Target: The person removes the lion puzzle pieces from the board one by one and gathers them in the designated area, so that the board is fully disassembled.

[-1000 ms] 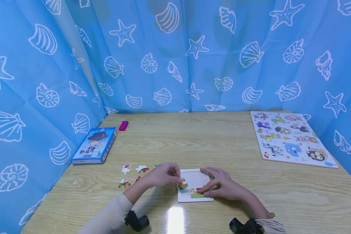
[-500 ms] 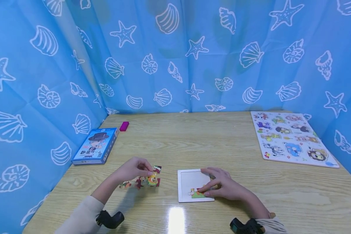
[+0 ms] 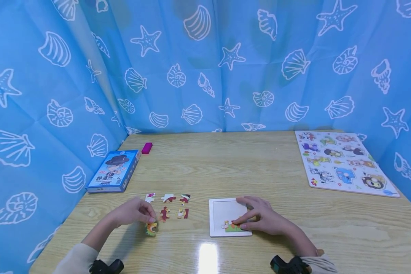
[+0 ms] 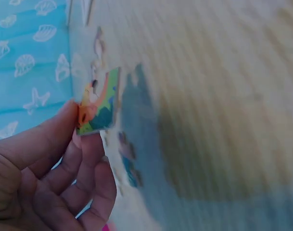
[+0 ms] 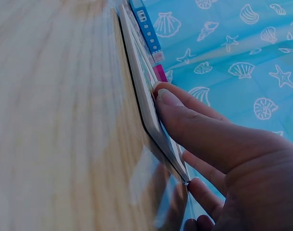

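Observation:
My left hand (image 3: 135, 213) pinches a jigsaw piece (image 3: 151, 229) between thumb and fingers, just left of the loose pieces. Close up in the left wrist view, the piece (image 4: 100, 108) is green, orange and yellow and held tilted off the table. A white square puzzle tray (image 3: 222, 211) lies in front of me, with joined pieces (image 3: 231, 227) along its lower right part. My right hand (image 3: 262, 217) holds the tray at its right side. Thumb and index finger rest over the joined pieces; the other fingers lie at the edge, partly hiding the tray.
Several loose jigsaw pieces (image 3: 164, 214) lie left of the tray. Farther back on the left are a blue game box (image 3: 113, 171) and a small magenta block (image 3: 147, 148). An animal puzzle board (image 3: 332, 175) lies at the back right. A blue shell-patterned curtain (image 3: 239, 87) encloses the table.
My left hand has carried the piece left from the tray, past the loose pieces, to their left side. The right hand stays at the tray.

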`<state>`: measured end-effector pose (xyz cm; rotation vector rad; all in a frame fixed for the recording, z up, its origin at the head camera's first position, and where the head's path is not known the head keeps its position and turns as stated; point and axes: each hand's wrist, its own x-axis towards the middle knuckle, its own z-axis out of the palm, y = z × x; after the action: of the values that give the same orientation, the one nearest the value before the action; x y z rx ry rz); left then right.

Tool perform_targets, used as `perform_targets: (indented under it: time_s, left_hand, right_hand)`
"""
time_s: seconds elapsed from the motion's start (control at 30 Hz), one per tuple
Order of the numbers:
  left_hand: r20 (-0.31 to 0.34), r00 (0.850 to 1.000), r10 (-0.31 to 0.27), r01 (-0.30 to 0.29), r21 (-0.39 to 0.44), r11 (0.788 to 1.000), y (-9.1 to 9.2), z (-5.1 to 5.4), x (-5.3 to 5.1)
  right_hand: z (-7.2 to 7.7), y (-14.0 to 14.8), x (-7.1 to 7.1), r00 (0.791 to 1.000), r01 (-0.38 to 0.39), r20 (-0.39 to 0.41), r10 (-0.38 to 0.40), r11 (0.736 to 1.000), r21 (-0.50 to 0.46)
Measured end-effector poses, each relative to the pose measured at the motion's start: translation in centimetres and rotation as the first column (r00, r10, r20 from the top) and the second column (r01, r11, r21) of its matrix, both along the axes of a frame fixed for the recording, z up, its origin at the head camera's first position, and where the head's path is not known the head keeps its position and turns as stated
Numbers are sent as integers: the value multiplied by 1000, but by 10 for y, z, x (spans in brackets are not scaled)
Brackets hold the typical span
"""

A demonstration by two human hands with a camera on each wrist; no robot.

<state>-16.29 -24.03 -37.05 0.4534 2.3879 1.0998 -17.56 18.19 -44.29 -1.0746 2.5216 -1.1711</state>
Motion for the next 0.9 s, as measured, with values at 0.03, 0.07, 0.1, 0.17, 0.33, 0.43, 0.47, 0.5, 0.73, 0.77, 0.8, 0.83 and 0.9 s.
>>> perform_targets:
  time_s: [0.03, 0.07, 0.1, 0.17, 0.33, 0.43, 0.47, 0.5, 0.73, 0.77, 0.8, 0.83, 0.9]
  left_hand:
    - [4, 1000, -4, 4, -4, 1000, -3, -1, 1]
    - [7, 1000, -4, 4, -5, 1000, -5, -2, 2]
    - [8, 1000, -5, 5, -4, 1000, -7, -3, 4]
    - [10, 1000, -8, 8, -1, 1000, -10, -5, 6]
    - [23, 1000, 7, -7, -6, 1000, -16, -9, 10]
    - [30, 1000, 9, -9, -3, 1000, -19, -12, 11]
    - [30, 1000, 8, -8, -1, 1000, -19, -14, 11]
    - [30, 1000, 5, -5, 1, 1000, -20, -15, 11]
    - [26, 1000, 11, -11, 2, 1000, -22, -18, 11]
    - [27, 1000, 14, -14, 3, 1000, -22, -19, 11]
    - [31, 999, 21, -21, 4, 1000, -22, -19, 11]
    - [30, 999, 23, -23, 5, 1000, -22, -19, 11]
    - [27, 999, 25, -25, 10, 1000, -23, -20, 12]
  right_hand:
    - [0, 0, 0, 1000, 0, 1, 0, 1000, -3]
    - [-1, 0, 0, 1000, -3, -6, 3, 1000, -8]
    - [-1, 0, 0, 1000, -6, -15, 6, 1000, -10]
    - [-1, 0, 0, 1000, -7, -25, 7, 1000, -13]
    - [0, 0, 0, 999, -1, -33, 0, 1000, -5]
    - [-1, -1, 1, 999, -2, -34, 1, 1000, -2]
    - [-1, -1, 1, 1000, -1, -30, 1, 1000, -2]
    - [-1, -1, 1, 1000, 0, -27, 0, 1000, -3]
    - [0, -2, 2, 1000, 10, -21, -10, 1000, -5]
    - [0, -2, 2, 1000, 11, -23, -11, 1000, -6]
    - [0, -2, 2, 1000, 11, -25, -11, 1000, -7]
    - [-1, -2, 1, 1000, 11, -28, -11, 1000, -7]
    - [-1, -2, 1, 999, 10, -32, -10, 1000, -8]
